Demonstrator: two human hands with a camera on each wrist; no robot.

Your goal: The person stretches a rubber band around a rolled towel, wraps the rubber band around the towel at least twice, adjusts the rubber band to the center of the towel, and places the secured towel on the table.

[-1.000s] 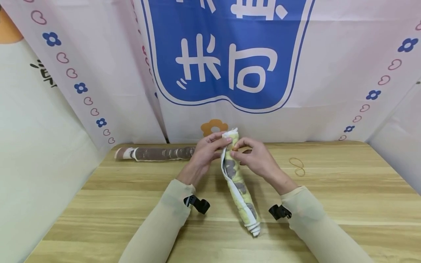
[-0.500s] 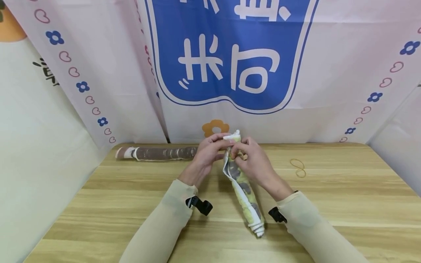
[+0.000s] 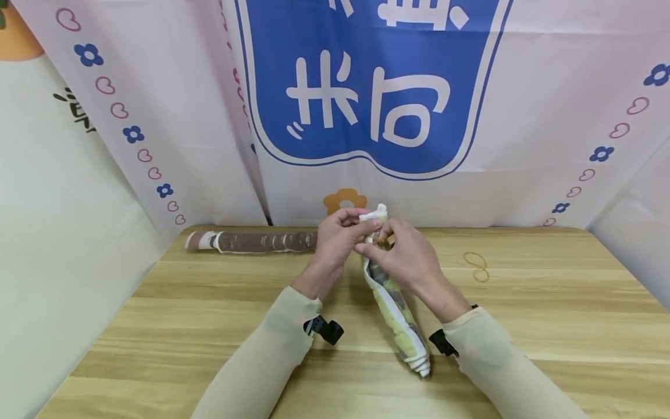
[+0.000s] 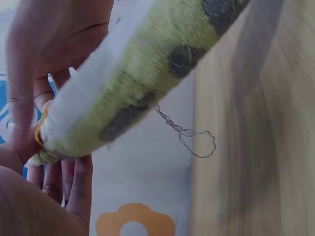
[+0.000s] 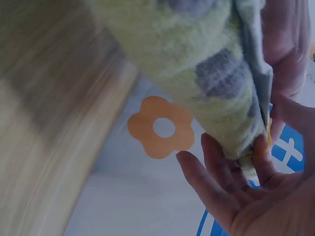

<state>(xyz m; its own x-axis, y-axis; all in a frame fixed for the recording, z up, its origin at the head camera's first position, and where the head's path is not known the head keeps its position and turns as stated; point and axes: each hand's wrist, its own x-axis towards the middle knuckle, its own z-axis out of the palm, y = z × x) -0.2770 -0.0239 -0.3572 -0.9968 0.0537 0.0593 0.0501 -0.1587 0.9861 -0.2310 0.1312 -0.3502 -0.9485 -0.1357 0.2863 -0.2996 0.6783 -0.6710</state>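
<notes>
A rolled towel [image 3: 395, 314], yellow with grey patches and a white hem, slants from the far side toward me. Near its far tip my left hand [image 3: 335, 238] grips the roll between thumb and fingers. An orange rubber band [image 4: 41, 129] circles the towel close to that tip, where the cloth narrows. My right hand [image 3: 413, 256] pinches at this band, its thumb and index finger right at the towel's end. Its other fingers spread beside the roll in the right wrist view. From the head, the fingers partly cover the band.
Behind my left hand lies a brown rolled cloth [image 3: 262, 242] along the table's back edge. A loose rubber band [image 3: 477, 266], twisted like a figure eight, rests on the wooden table [image 3: 523, 326] to the right. A printed curtain [image 3: 471, 198] hangs behind the table.
My right hand has worked the rubber band round the towel's far end, its fingers closing in toward my left hand. The towel's near end has shifted slightly right.
</notes>
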